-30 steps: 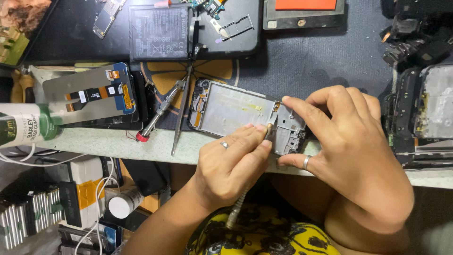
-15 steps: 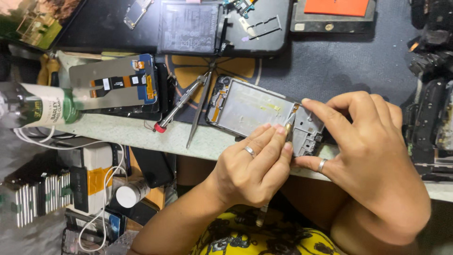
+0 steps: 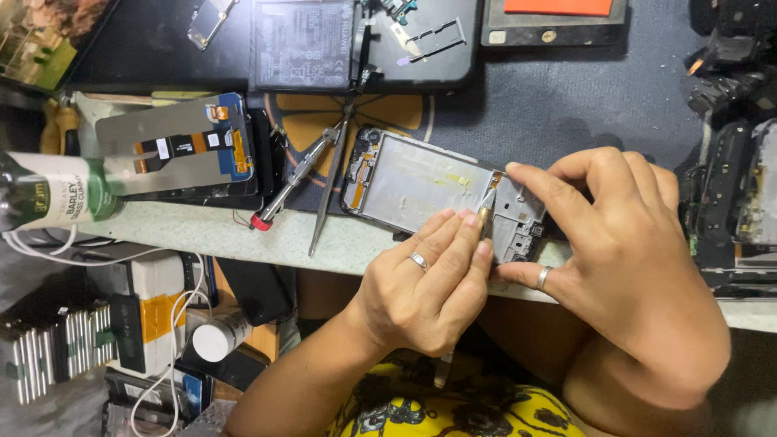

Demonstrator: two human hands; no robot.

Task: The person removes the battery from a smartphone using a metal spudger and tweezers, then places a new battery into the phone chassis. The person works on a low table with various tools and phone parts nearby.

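Observation:
An opened phone frame (image 3: 421, 182) with a silver mid-plate lies at the front edge of the dark work mat. My left hand (image 3: 429, 283) grips a thin tool (image 3: 486, 212) with a brass collar. Its metal tip rests on the frame's right end, and its handle runs down past my palm. My right hand (image 3: 615, 251) holds that right end, with the index finger on the top edge and the thumb under the lower corner. Both hands wear a ring.
A red-tipped screwdriver (image 3: 295, 178) and tweezers (image 3: 328, 194) lie left of the frame. Further left are a display panel with a flex cable (image 3: 178, 146) and a green-labelled bottle (image 3: 57, 194). A battery (image 3: 299, 40) and a black cover (image 3: 421, 48) lie behind. More dismantled devices (image 3: 736, 202) stand at the right.
The view has drifted, so everything sits further right in the picture. Both hands and the tool tip stay at the same end of the phone frame.

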